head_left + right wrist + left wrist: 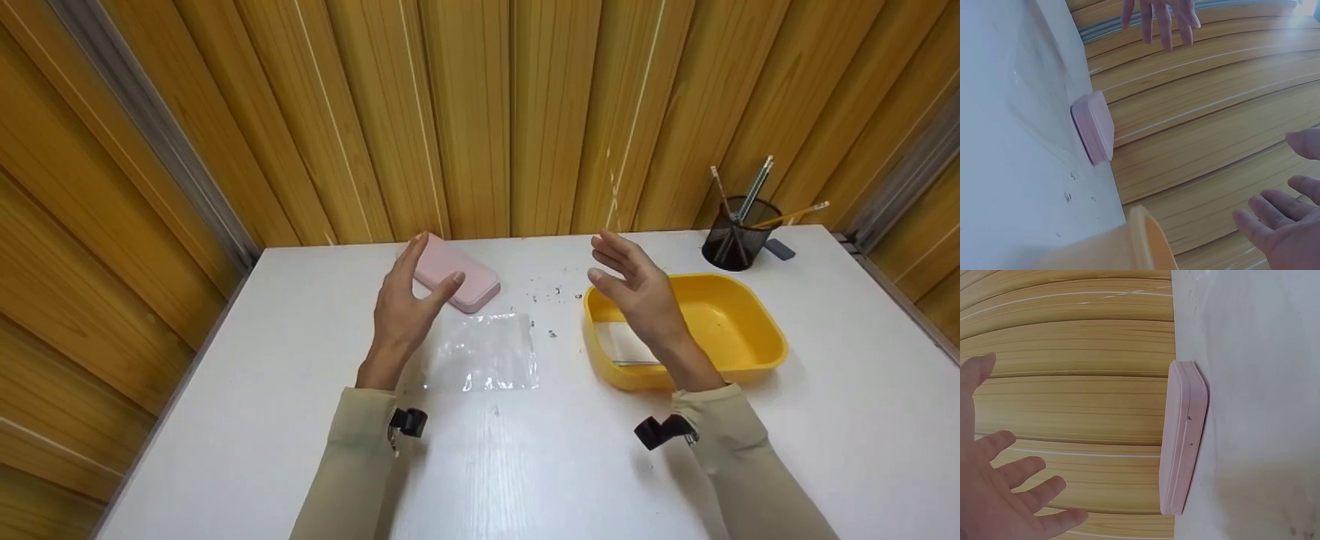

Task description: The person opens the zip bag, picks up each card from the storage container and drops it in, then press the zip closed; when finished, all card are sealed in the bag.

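Both hands are raised over the white table with their palms facing each other and nothing in them. My left hand [402, 307] is nearest to a pink case [459, 274], closed and lying near the back edge; the left wrist view shows the case [1184, 439] apart from the fingers. Below it a clear plastic bag [484, 352] lies flat. My right hand [641, 296] hovers above the left part of a yellow basin [776, 352], which has white paper [621, 343] inside. The hand hides part of that paper.
A black mesh pen cup [730, 244] with several pencils stands at the back right, beside a dark blue block [780, 249]. Small dark bits [553, 334] are scattered between bag and basin. A wood-patterned wall [472, 112] rises behind the table.
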`<state>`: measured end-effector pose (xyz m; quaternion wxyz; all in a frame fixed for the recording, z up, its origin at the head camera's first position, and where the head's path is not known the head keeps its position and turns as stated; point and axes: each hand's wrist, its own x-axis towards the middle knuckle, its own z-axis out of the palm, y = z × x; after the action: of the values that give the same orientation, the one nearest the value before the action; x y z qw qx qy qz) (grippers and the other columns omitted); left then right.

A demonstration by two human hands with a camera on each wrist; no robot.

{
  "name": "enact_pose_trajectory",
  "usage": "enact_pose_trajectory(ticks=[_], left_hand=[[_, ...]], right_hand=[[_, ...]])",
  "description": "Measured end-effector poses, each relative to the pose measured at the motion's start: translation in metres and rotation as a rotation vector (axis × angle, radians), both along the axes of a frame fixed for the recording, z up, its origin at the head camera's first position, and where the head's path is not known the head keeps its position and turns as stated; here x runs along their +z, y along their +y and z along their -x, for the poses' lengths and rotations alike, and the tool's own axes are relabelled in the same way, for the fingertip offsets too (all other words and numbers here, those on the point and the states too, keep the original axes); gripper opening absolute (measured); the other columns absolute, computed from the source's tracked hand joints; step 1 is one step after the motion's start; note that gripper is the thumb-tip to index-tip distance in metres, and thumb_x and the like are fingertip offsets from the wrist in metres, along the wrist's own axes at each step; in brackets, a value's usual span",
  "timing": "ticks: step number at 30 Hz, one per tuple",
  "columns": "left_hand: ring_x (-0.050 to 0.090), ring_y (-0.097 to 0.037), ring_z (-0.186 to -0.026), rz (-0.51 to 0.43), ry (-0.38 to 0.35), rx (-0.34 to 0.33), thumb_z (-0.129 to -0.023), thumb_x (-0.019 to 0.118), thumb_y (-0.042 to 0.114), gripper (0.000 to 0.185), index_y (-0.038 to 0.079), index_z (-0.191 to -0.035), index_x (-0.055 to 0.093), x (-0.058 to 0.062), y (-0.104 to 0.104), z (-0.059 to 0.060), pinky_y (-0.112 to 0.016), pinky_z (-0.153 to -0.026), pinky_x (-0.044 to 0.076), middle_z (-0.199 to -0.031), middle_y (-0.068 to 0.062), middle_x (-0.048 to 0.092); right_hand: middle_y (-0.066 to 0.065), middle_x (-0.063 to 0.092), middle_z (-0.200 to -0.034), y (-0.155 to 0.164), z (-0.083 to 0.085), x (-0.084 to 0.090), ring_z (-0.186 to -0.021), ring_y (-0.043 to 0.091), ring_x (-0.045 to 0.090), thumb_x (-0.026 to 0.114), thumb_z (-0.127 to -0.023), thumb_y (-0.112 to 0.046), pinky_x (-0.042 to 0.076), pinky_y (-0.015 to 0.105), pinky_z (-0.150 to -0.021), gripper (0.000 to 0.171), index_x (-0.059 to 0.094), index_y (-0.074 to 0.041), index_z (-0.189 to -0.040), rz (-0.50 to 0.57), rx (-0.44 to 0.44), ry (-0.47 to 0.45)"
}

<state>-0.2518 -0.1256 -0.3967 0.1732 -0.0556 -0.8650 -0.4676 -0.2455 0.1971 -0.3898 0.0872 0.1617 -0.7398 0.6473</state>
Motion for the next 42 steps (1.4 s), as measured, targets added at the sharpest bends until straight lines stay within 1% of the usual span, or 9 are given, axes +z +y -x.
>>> enact_pose_trajectory(ticks=[7, 10, 13, 15, 20, 21, 30, 35, 42], left_hand=[[0.032, -0.034, -0.156, -0.060, -0.063, -0.039, -0.094, 0.078, 0.046, 0.079, 0.018, -0.162, 0.046, -0.013, 0.009, 0.004, -0.061, -0.124, 0.027, -0.168, -0.008, 0.040], [0.037, -0.035, -0.154, -0.096, -0.080, -0.061, -0.094, 0.079, 0.044, 0.078, 0.018, -0.160, 0.049, -0.019, 0.011, 0.007, -0.059, -0.123, 0.030, -0.166, -0.008, 0.043], [0.044, -0.037, -0.149, -0.140, -0.085, -0.093, -0.094, 0.081, 0.040, 0.075, 0.017, -0.159, 0.050, -0.024, 0.010, 0.008, -0.060, -0.120, 0.036, -0.164, -0.008, 0.046], [0.050, -0.036, -0.144, -0.171, -0.088, -0.109, -0.095, 0.082, 0.035, 0.072, 0.017, -0.158, 0.052, -0.027, 0.011, 0.009, -0.057, -0.116, 0.043, -0.162, -0.009, 0.049], [0.060, -0.031, -0.133, -0.218, -0.093, -0.135, -0.095, 0.083, 0.022, 0.066, 0.016, -0.155, 0.056, -0.033, 0.018, 0.010, -0.044, -0.105, 0.055, -0.154, -0.010, 0.057], [0.061, -0.030, -0.132, -0.220, -0.098, -0.142, -0.095, 0.082, 0.020, 0.065, 0.015, -0.154, 0.056, -0.034, 0.020, 0.010, -0.042, -0.103, 0.056, -0.153, -0.010, 0.058], [0.066, -0.027, -0.124, -0.233, -0.158, -0.198, -0.095, 0.083, 0.017, 0.059, 0.011, -0.149, 0.060, -0.044, 0.031, 0.011, -0.037, -0.098, 0.059, -0.144, -0.009, 0.065], [0.069, -0.029, -0.120, -0.259, -0.164, -0.189, -0.095, 0.082, 0.015, 0.051, 0.009, -0.143, 0.066, -0.049, 0.036, 0.013, -0.036, -0.095, 0.060, -0.138, -0.008, 0.069], [0.071, -0.022, -0.110, -0.256, -0.206, -0.161, -0.094, 0.082, 0.012, 0.046, 0.007, -0.138, 0.069, -0.055, 0.043, 0.015, -0.033, -0.090, 0.060, -0.130, -0.008, 0.073]], right_hand=[[0.020, 0.047, -0.159, -0.019, 0.001, -0.013, -0.147, 0.034, 0.046, 0.066, -0.104, -0.002, 0.049, 0.025, -0.107, 0.063, 0.038, 0.001, -0.161, 0.001, 0.050, -0.023], [0.021, 0.048, -0.158, -0.028, 0.001, -0.018, -0.147, 0.035, 0.047, 0.066, -0.103, -0.001, 0.049, 0.026, -0.108, 0.063, 0.039, 0.002, -0.160, -0.006, 0.065, -0.035], [0.023, 0.049, -0.157, -0.036, 0.000, -0.022, -0.146, 0.036, 0.047, 0.066, -0.103, -0.001, 0.048, 0.031, -0.111, 0.061, 0.040, 0.004, -0.159, -0.029, 0.077, -0.045], [0.025, 0.049, -0.156, -0.042, 0.000, -0.024, -0.146, 0.039, 0.047, 0.065, -0.103, 0.000, 0.045, 0.038, -0.115, 0.059, 0.042, 0.006, -0.157, -0.052, 0.080, -0.049], [0.029, 0.052, -0.152, -0.055, -0.001, -0.034, -0.143, 0.045, 0.049, 0.063, -0.102, 0.006, 0.041, 0.050, -0.117, 0.052, 0.046, 0.012, -0.151, -0.105, 0.056, -0.062], [0.030, 0.053, -0.150, -0.057, -0.001, -0.036, -0.142, 0.045, 0.050, 0.063, -0.101, 0.007, 0.042, 0.049, -0.117, 0.051, 0.047, 0.012, -0.150, -0.109, 0.052, -0.067], [0.034, 0.057, -0.143, -0.070, 0.000, -0.057, -0.136, 0.050, 0.054, 0.063, -0.099, 0.010, 0.043, 0.053, -0.116, 0.045, 0.054, 0.013, -0.143, -0.148, -0.001, -0.091], [0.034, 0.057, -0.143, -0.073, 0.001, -0.066, -0.134, 0.047, 0.056, 0.064, -0.099, 0.007, 0.044, 0.054, -0.115, 0.043, 0.055, 0.014, -0.141, -0.180, -0.031, -0.138], [0.034, 0.060, -0.139, -0.078, 0.001, -0.071, -0.129, 0.047, 0.061, 0.063, -0.099, 0.006, 0.050, 0.052, -0.110, 0.042, 0.055, 0.014, -0.139, -0.210, -0.065, -0.189]])
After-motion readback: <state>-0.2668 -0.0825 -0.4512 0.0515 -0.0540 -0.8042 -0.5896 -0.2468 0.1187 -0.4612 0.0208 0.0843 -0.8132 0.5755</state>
